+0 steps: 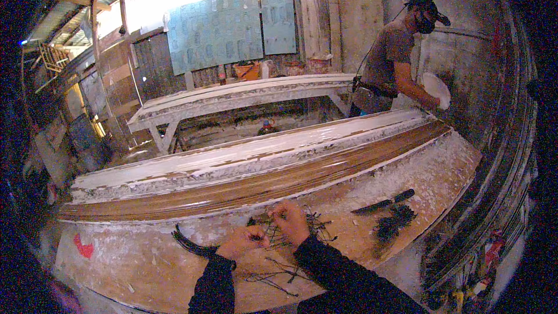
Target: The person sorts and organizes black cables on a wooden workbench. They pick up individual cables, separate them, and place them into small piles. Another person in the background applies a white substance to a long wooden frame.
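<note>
My left hand [241, 241] is closed over the near part of the board, fingers curled, with a small dark bit showing at its fingertips. My right hand [291, 223] is closed in a pinch just to the right and slightly farther off. What either hand holds is too small to make out. Thin dark twig-like strands [318, 228] lie tangled beside and under the right hand. More loose strands [278, 277] rest on the board between my forearms. A bundle of dark curved strips [194, 245] lies against the left wrist.
A knife [381, 204] and a dark bristly clump [395, 223] lie at the right. A long glossy brown trough-like form [256, 183] spans the board's far side. Farther back are a whitish bench [244, 94] and a co-worker [395, 52] holding something white. A red patch [83, 247] marks the left.
</note>
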Motion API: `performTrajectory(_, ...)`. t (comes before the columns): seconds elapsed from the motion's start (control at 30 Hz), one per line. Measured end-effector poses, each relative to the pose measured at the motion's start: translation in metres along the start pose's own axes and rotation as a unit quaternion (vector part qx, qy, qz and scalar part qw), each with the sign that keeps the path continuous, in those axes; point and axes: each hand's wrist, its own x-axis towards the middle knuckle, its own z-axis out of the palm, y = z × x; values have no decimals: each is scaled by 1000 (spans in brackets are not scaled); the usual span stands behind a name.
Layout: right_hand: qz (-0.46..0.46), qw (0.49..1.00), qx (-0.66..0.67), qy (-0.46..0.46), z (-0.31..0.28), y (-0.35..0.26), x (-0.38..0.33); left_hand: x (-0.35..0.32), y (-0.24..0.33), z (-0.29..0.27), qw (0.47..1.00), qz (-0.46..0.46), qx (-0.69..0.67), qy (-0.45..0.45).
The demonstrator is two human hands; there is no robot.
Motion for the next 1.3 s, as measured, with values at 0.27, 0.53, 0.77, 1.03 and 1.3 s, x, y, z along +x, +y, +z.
performTrajectory(0.27, -3, 998, -56, 38, -3, -14, 5, 0, -12, -5, 973, 35, -220, -52)
performTrajectory(0.53, 78, 990, 85, -82, -9, -8, 8, -10, -13, -30, 931, -10, -312, 190)
performTrajectory(0.77, 21, 855, 384, -347, -23, -64, -2, -11, -1, -40, 916, 63, -117, 379)
performTrajectory(1.03, -85, 887, 298, -342, -88, -125, -63, -91, 60, 33, 888, 160, 91, 420)
performTrajectory(1.3, 170, 935, 236, -202, -105, -125, -166, -179, 91, 147, 979, 15, -149, 135)
